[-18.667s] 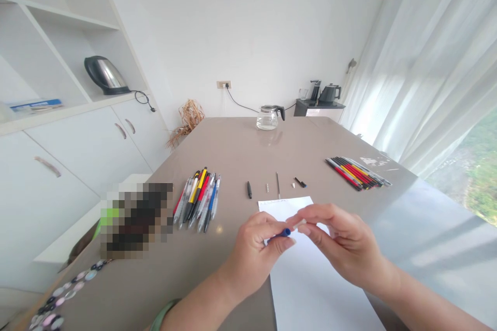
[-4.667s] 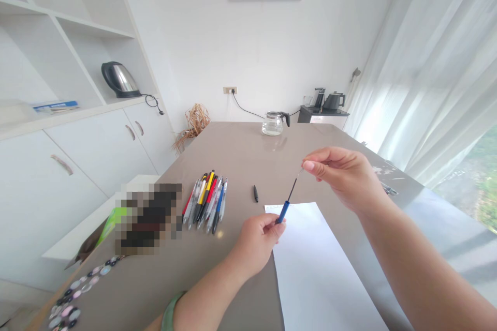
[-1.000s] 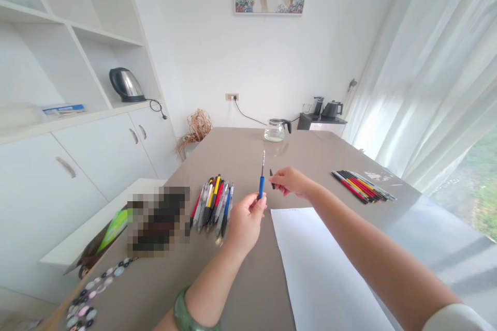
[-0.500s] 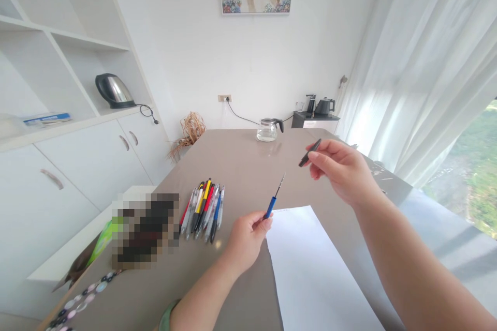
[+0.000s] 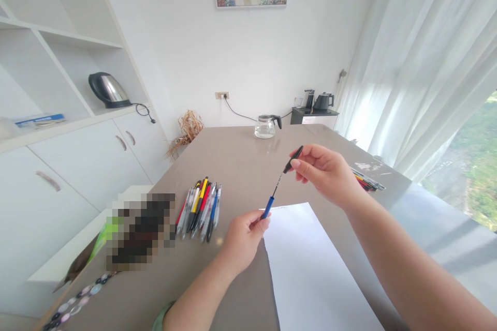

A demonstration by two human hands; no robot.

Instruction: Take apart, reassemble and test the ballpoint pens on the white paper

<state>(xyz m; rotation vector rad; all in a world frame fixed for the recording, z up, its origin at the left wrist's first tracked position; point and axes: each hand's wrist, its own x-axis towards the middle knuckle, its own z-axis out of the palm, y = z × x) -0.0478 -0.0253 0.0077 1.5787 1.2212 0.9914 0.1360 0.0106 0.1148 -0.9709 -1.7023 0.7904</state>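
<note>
My left hand (image 5: 248,232) is closed around a blue pen barrel (image 5: 267,207), tilted up to the right. A thin ink refill (image 5: 277,184) sticks out of the barrel's upper end. Between the thumb and fingers of my right hand (image 5: 320,168) is a black pen top piece (image 5: 294,159). Its lower end meets the tip of the refill, though I cannot tell whether the refill is inside it. Below my hands lies a white sheet of paper (image 5: 310,264), with faint marks along its top edge.
Several pens (image 5: 201,208) lie in a bunch left of my hands, and more pens (image 5: 367,181) lie behind my right wrist. A glass pot (image 5: 264,127) stands at the table's far end. A bead string (image 5: 83,297) lies at the left edge, near a blurred-out object (image 5: 142,232).
My right hand has come left and slightly down, bringing the black top piece onto the refill tip. My left hand holds the blue barrel almost as before. The view has shifted slightly.
</note>
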